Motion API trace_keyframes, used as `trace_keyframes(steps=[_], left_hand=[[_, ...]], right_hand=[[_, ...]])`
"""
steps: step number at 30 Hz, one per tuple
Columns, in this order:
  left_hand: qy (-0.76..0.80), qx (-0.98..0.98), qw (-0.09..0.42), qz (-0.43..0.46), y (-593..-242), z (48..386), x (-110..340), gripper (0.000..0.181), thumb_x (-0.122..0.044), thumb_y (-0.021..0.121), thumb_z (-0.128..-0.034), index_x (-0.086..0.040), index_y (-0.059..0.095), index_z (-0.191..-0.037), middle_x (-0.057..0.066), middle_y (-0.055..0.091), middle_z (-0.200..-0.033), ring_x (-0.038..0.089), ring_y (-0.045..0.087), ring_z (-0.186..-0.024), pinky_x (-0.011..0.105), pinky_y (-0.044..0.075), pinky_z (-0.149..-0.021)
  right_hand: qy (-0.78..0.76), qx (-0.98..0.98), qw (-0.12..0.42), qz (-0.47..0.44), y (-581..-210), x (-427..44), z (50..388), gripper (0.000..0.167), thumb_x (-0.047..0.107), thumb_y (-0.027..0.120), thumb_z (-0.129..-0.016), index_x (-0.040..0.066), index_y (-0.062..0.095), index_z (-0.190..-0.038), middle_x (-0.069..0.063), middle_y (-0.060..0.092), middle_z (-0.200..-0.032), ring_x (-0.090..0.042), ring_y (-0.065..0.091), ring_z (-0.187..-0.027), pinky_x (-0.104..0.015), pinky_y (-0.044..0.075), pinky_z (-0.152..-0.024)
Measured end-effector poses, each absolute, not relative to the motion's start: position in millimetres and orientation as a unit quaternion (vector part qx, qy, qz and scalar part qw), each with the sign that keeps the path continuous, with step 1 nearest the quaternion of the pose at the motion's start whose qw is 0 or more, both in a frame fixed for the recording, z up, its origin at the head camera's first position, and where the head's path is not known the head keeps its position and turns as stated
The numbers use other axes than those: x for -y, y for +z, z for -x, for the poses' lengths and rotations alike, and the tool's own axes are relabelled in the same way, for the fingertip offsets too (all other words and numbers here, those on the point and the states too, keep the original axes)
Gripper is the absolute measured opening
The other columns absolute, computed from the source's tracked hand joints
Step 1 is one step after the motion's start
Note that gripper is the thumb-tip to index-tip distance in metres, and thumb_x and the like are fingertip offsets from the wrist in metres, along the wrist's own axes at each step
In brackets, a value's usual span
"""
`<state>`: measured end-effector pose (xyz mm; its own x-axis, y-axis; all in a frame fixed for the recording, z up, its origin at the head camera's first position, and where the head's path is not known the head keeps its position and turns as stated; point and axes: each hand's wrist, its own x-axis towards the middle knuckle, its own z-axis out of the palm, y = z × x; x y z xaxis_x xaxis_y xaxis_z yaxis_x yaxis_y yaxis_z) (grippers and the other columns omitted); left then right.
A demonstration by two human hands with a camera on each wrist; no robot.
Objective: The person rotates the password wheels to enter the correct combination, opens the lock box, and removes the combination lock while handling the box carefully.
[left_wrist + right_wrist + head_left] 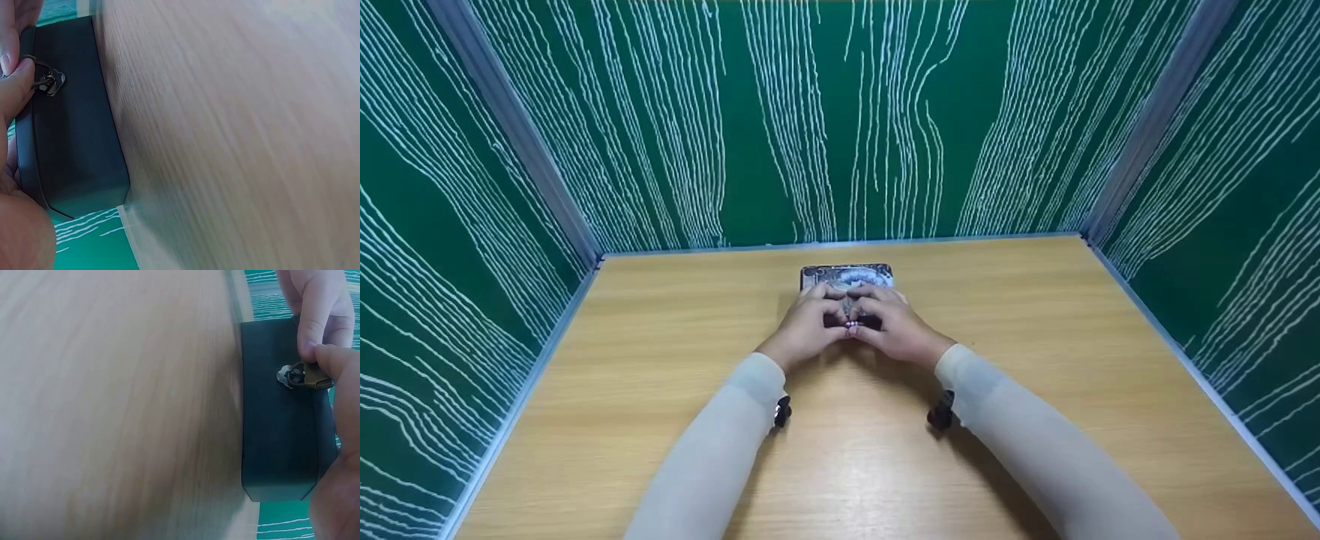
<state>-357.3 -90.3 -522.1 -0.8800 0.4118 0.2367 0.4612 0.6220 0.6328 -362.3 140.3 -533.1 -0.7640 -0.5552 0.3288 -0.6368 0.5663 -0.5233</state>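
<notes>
A small dark box point(847, 274) with a grey-and-white patterned lid stands towards the back of the table. Its plain front face point(76, 124) carries a bronze-coloured metal clasp point(316, 376) on a small fixing plate. My left hand point(812, 321) holds the box from the left, its fingers over the lid and its thumb at the clasp. From the other side my right hand point(894, 324) grips likewise, with the thumb point(337, 360) against the clasp. Both thumb tips meet at the clasp in the head view. The hands cover much of the lid, and some fingertips are hidden.
The wooden table point(855, 457) runs back to a green wall point(877, 120) with white wavy lines. Similar panels stand at the left and right. Small black devices point(941, 412) sit at both sleeve cuffs.
</notes>
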Motion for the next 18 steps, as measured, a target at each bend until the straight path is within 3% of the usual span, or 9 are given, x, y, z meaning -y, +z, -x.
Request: trace_keyframes(steps=[5, 11, 18], left_hand=[[-0.361, 0.902, 0.028, 0.236, -522.8, 357.1, 90.6, 0.015, -0.023, 0.091, -0.0972, -0.011, 0.083, -0.092, 0.006, 0.063, -0.152, 0.033, 0.049, -0.152, 0.052, 0.036, -0.135], [-0.361, 0.902, 0.028, 0.235, -522.6, 357.3, 90.2, 0.013, -0.020, 0.092, -0.0964, -0.011, 0.083, -0.093, 0.006, 0.063, -0.152, 0.032, 0.050, -0.152, 0.051, 0.037, -0.134], [-0.357, 0.904, 0.032, 0.234, -522.7, 357.4, 89.8, 0.013, -0.020, 0.092, -0.0962, -0.012, 0.083, -0.092, 0.005, 0.064, -0.152, 0.032, 0.050, -0.151, 0.051, 0.039, -0.132]], right_hand=[[0.316, 0.887, 0.057, -0.331, -532.7, -139.5, 361.9, 0.023, 0.033, 0.077, -0.109, 0.016, 0.077, -0.124, -0.011, 0.056, -0.170, -0.044, 0.045, -0.161, -0.069, 0.027, -0.136], [0.319, 0.890, 0.048, -0.322, -531.3, -140.5, 360.2, 0.031, 0.037, 0.079, -0.107, 0.017, 0.074, -0.131, -0.009, 0.055, -0.171, -0.043, 0.043, -0.163, -0.069, 0.025, -0.137], [0.330, 0.882, 0.060, -0.332, -532.0, -140.3, 360.3, 0.024, 0.033, 0.083, -0.105, 0.018, 0.073, -0.120, -0.012, 0.057, -0.168, -0.046, 0.046, -0.160, -0.072, 0.025, -0.135]])
